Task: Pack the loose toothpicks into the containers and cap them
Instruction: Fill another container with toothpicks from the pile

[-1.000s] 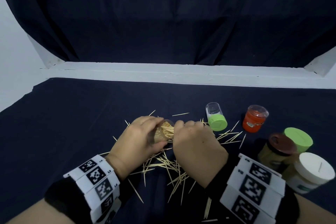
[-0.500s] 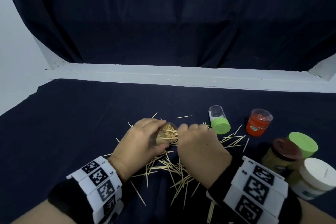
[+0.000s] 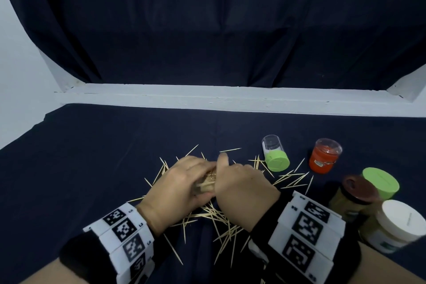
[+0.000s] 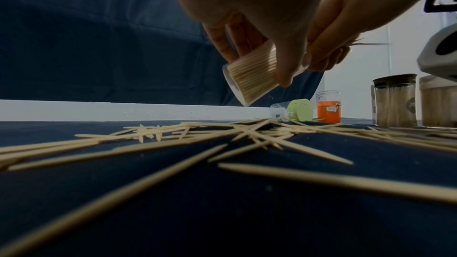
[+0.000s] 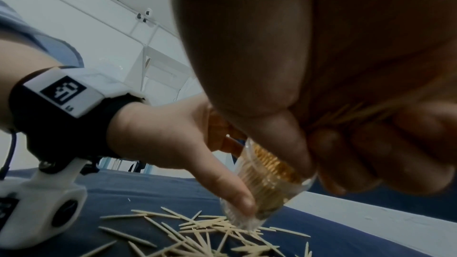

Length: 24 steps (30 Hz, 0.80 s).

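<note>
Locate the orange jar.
Head view, right side: the orange jar stands upright on the dark cloth, just right of the tipped-over green-capped container, beyond the loose toothpicks.

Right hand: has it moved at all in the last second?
Yes, slightly: the right hand has shifted left, away from the lying green-capped container, closing over the mouth of the toothpick container the left hand holds.

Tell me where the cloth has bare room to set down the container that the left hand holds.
Bare cloth lies left of the left hand and behind the loose toothpicks, toward the white ledge. It is crowded under both hands and on the right, round the tipped green-capped container, the orange jar and the capped jars.
</note>
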Tool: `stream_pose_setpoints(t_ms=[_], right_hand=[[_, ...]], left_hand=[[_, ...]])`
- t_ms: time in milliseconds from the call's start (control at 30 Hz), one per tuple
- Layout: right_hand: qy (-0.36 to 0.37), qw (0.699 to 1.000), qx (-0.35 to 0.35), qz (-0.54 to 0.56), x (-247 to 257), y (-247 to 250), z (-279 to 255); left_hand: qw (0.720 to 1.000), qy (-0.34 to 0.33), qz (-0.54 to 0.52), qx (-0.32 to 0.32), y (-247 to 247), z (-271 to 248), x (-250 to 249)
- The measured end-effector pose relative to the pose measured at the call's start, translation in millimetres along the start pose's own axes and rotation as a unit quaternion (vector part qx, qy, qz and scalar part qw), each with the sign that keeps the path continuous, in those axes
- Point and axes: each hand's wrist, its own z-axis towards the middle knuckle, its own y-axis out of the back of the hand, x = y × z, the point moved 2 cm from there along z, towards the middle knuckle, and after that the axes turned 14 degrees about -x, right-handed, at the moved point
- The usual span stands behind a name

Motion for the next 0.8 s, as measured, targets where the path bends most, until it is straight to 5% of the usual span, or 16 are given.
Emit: stream_pose_setpoints(t_ms=[100, 333, 500, 800], right_hand=[[-0.012, 0.998, 0.024, 0.048, 1.4, 2.1, -0.6], [0.035, 0.992, -0.048, 0.113, -13.1, 7.2, 3.1], [-0.011, 0.969, -0.097, 0.226, -22.9, 9.2, 7.2], [0.051, 0.985, 0.016, 0.161, -28.1, 15.8, 21.4]], left_hand=[[1.000, 0.007, 0.010, -0.001, 0.5, 1.4, -0.2], [0.999, 0.035, 0.029, -0.019, 0.3, 0.5, 3.9], [0.997, 0.055, 0.034, -0.035, 0.6, 0.4, 4.2], [0.999, 0.049, 0.015, -0.020, 1.2, -1.0, 6.2]])
